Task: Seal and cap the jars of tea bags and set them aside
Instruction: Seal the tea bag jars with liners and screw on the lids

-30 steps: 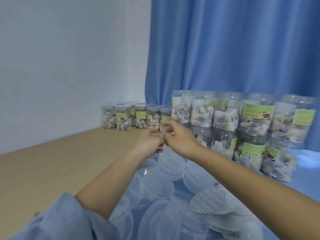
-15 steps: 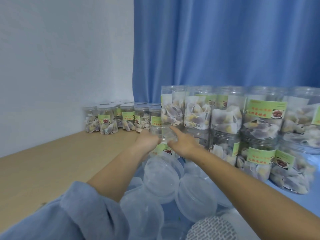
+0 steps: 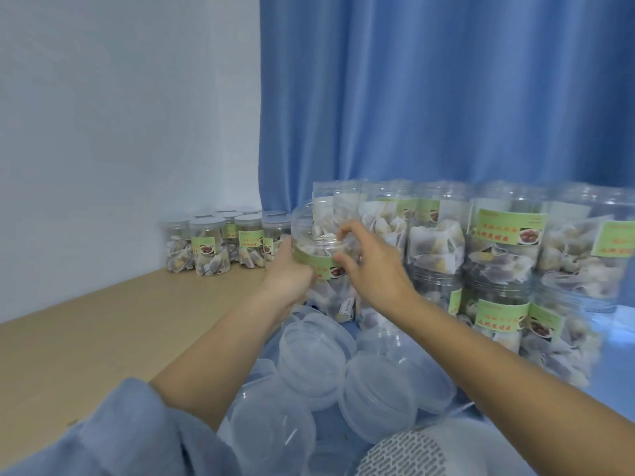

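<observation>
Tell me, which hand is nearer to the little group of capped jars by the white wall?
The left hand. It grips the jar being lifted on the side facing the capped jars. The right hand holds that jar's other side, farther from them.

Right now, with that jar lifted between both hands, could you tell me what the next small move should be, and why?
Probably draw the jar back toward the pile of loose clear lids below. The left hand holds its side and the right hand curls round its front. Its top looks uncapped, though that is hard to tell, unlike the capped jars by the wall.
</observation>
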Tool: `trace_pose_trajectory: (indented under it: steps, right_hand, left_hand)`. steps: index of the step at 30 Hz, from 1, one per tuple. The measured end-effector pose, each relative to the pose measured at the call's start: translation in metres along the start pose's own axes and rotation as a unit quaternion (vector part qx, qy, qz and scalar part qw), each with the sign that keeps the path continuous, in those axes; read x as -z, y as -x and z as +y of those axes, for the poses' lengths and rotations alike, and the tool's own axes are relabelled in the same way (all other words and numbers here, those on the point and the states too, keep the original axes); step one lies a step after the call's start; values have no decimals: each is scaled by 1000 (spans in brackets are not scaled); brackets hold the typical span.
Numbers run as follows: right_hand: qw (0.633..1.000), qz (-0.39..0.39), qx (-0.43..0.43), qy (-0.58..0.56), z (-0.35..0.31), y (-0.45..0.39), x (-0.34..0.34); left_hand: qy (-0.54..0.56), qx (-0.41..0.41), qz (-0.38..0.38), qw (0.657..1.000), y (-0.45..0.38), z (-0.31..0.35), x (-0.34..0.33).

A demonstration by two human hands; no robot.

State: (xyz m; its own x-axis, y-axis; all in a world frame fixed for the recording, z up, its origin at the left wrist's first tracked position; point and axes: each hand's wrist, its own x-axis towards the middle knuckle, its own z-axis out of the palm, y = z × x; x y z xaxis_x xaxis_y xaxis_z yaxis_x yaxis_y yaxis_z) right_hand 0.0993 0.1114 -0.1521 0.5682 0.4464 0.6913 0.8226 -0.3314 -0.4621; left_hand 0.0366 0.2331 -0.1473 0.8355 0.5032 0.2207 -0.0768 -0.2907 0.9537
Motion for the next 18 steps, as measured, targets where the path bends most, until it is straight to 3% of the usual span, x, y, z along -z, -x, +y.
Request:
trace_pose_trajectory:
  steps: [11, 18]
  right_hand:
    - [998, 30, -14, 62, -17, 99, 146]
    - [989, 43, -100, 102, 26, 191, 214]
  left_hand:
    - [51, -5, -73, 996, 121, 64, -85]
    - [73, 29, -122, 989, 192, 56, -177]
